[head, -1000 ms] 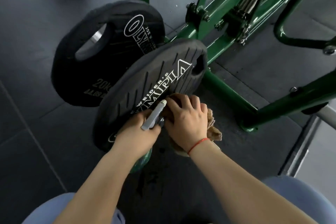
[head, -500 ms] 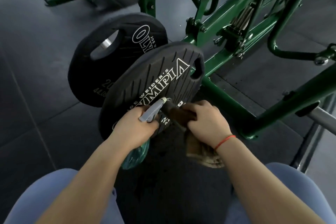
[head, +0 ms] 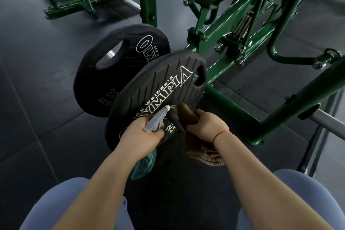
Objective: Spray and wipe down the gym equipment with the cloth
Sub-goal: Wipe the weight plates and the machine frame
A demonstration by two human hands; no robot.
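This is a gym: black Olympia weight plates (head: 158, 91) sit just beside a green steel machine frame (head: 233, 37), dark rubber floor tiles (head: 37, 99) lie under it, and a second green machine (head: 78, 0) stands behind it.

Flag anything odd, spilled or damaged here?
Nothing clearly broken or spilled. The cloth in the right hand looks stained brown, and dark specks dot the floor beside the frame.

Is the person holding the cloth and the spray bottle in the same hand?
No: the left hand grips the spray bottle, while the right hand grips the brown cloth.
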